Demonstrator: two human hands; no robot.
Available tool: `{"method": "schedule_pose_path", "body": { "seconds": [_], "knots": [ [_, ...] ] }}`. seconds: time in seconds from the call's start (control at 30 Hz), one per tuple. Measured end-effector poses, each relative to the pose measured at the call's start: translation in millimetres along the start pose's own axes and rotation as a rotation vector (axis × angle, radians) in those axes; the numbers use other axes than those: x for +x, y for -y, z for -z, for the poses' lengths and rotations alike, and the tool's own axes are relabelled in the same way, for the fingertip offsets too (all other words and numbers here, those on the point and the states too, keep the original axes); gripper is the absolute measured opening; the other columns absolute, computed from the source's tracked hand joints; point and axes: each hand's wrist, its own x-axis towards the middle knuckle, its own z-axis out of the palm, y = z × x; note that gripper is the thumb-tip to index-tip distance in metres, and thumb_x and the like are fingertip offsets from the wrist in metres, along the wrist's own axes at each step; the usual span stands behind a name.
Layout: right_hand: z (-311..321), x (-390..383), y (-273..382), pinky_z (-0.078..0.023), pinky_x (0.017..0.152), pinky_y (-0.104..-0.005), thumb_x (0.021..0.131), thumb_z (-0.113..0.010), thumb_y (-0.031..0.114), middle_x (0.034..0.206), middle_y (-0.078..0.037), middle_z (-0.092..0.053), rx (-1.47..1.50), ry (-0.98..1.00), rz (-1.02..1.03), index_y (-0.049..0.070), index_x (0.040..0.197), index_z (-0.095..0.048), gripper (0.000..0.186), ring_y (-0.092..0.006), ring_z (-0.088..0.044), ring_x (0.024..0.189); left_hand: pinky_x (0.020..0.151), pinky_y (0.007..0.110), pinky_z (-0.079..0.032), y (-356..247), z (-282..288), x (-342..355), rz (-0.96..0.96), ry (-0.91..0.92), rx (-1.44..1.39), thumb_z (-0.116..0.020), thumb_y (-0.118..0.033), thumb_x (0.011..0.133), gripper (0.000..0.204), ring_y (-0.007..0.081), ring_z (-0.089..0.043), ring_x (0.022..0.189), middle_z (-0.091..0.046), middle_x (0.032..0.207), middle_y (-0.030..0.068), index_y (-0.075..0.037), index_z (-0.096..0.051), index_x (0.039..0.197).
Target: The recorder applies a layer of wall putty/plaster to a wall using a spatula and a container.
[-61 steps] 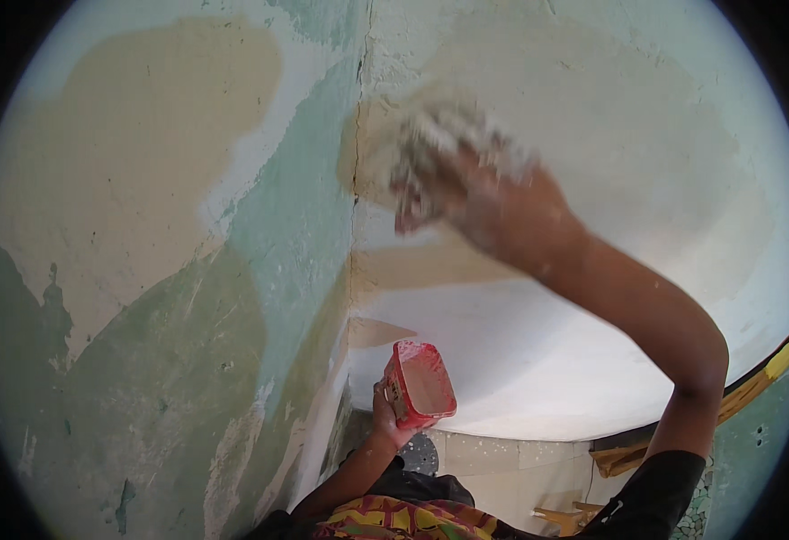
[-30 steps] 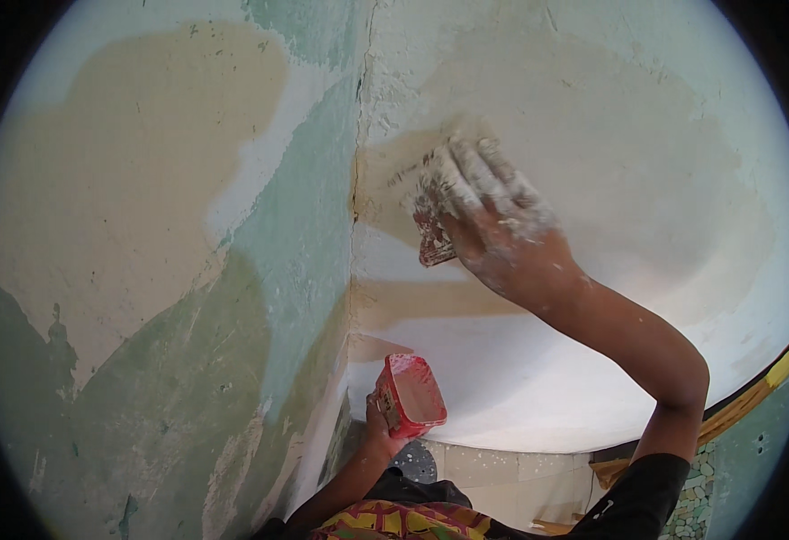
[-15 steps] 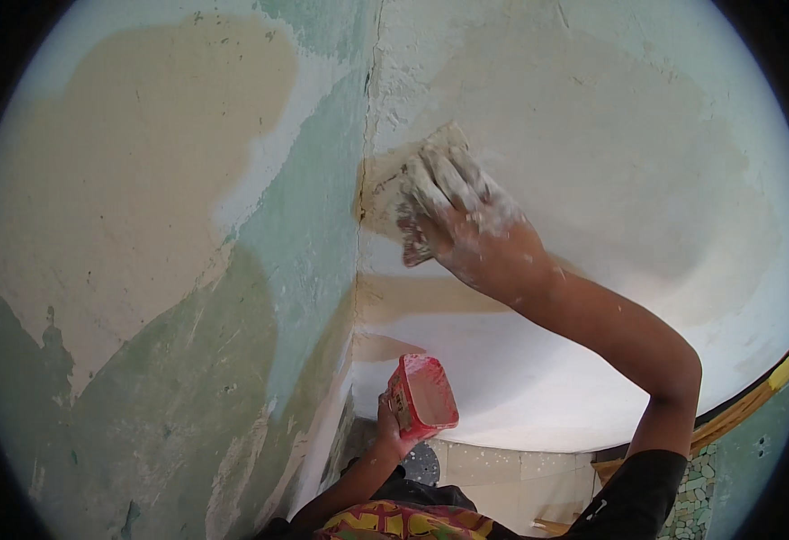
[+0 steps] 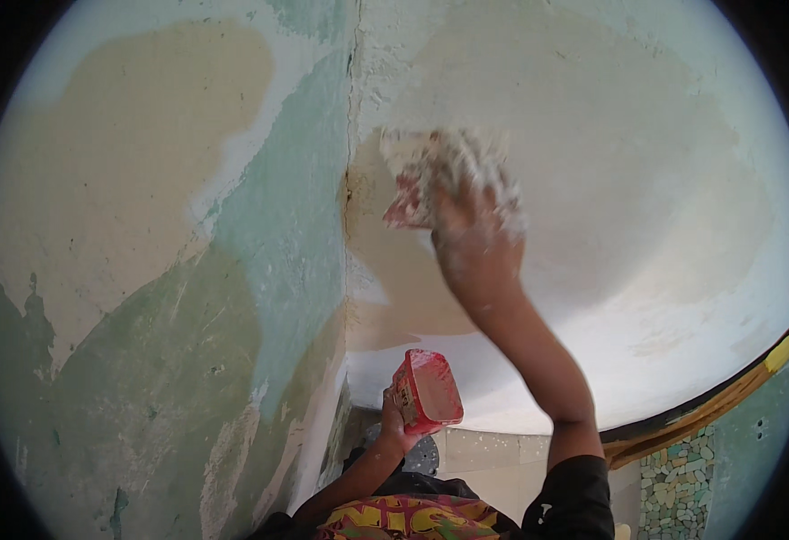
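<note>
My right hand, coated in whitish putty, is closed round a flat putty spreader with a reddish, putty-smeared face. The spreader lies against the right-hand wall, close to the corner crack. Beige-grey damp patches of putty spread over that wall around it. Lower down, my left hand grips a red rectangular plastic tub by its side. Pale pinkish putty shows inside the tub, and smears cover its inner walls. Motion blurs my right fingers slightly.
A cracked vertical corner divides the two walls. Green and beige patches mark the left wall. Below are speckled floor tiles, a dark round object, a wooden edge and a strip of pebble mosaic.
My right hand has swung from a slanted to a more upright pose, moving the spreader across the wall. Damp putty now covers more wall below it. The tub stays nearly in place.
</note>
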Motion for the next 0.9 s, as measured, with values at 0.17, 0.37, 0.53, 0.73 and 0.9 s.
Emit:
{"method": "schedule_pose_path", "body": {
  "seconds": [0.17,0.37,0.53,0.73,0.9],
  "knots": [
    [2,-27,32,-0.039,0.108,-0.051,0.065,-0.073,0.003,0.132,-0.014,-0.058,0.202,0.164,-0.14,0.011,0.116,-0.068,0.052,-0.0365,-0.055,0.121,0.105,0.061,-0.04,-3,6,2,-0.04,0.049,-0.031,-0.031,-0.055,0.095,0.064,0.0348,-0.052,0.129,-0.054,0.142,0.0087,-0.019,-0.047,0.144],
    [-7,14,3,-0.039,0.11,-0.0486,0.078,-0.064,0.012,0.139,-0.014,-0.055,0.159,-0.011,0.035,0.006,0.109,-0.069,0.032,-0.033,-0.053,0.128,0.108,0.063,-0.039,1,4,1,-0.064,0.028,-0.014,-0.03,-0.054,0.096,0.062,0.0338,-0.052,0.13,-0.055,0.141,0.0094,-0.018,-0.048,0.143],
    [-47,-45,-2,-0.039,0.11,-0.0471,0.076,-0.066,0.013,0.141,-0.012,-0.055,0.191,0.039,0.115,0.007,0.109,-0.07,0.033,-0.0311,-0.053,0.129,0.106,0.061,-0.04,1,0,1,-0.054,0.004,-0.015,-0.031,-0.06,0.094,0.066,0.0344,-0.05,0.131,-0.052,0.144,0.0084,-0.019,-0.046,0.145],
    [-9,-31,14,-0.039,0.11,-0.0461,0.072,-0.071,0.009,0.14,-0.009,-0.057,0.414,0.007,-0.016,0.009,0.109,-0.07,0.037,-0.0278,-0.053,0.13,0.106,0.066,-0.038,-5,6,1,-0.058,-0.022,-0.041,-0.033,-0.054,0.095,0.061,0.0337,-0.052,0.13,-0.054,0.142,0.0083,-0.02,-0.048,0.143],
    [-41,-20,-3,-0.039,0.111,-0.0446,0.07,-0.073,0.007,0.137,-0.007,-0.06,0.22,-0.129,-0.099,0.01,0.118,-0.067,0.049,-0.0264,-0.054,0.129,0.105,0.066,-0.039,1,10,4,-0.013,0.007,-0.037,-0.032,-0.054,0.095,0.061,0.0341,-0.053,0.129,-0.054,0.141,0.0083,-0.019,-0.048,0.143]
  ]
}}
